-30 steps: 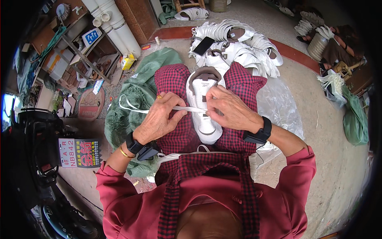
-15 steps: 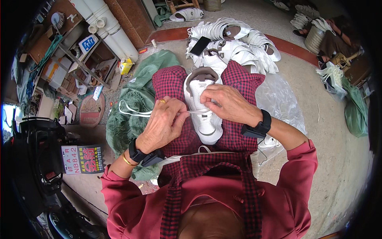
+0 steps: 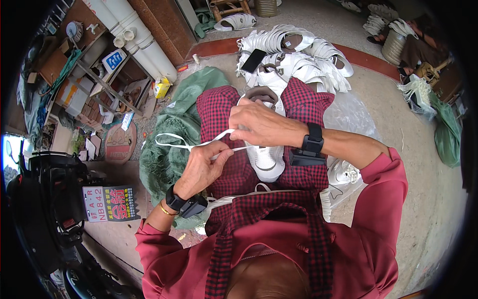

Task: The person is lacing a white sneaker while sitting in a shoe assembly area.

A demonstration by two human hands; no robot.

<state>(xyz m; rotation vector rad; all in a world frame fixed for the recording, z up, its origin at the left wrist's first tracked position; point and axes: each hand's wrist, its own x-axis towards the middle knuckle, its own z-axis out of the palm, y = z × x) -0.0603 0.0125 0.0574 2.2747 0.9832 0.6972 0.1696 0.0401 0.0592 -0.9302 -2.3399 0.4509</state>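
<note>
Over the shoe (image 3: pixel 269 162), the right hand (image 3: pixel 266 124) has shifted leftward, pinching lace (image 3: pixel 222 134) like the left hand (image 3: pixel 200 167).

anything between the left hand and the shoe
Only the right hand, over the middle of the shoe; at its near end, nothing visible blocks the left hand. The lace spans the gap.

A crimson top (image 3: pixel 371 202), its sleeves ending near the elbows, bears a small knot-like ornament (image 3: pixel 302 247) on the chest. Over it lies a red-and-black checked apron (image 3: pixel 264 208) with broad shoulder straps (image 3: pixel 320 254). Each wrist carries a black band (image 3: pixel 313 141) and dark boxy module (image 3: pixel 306 158); a gold bangle (image 3: pixel 168 211) encircles the left.
</note>
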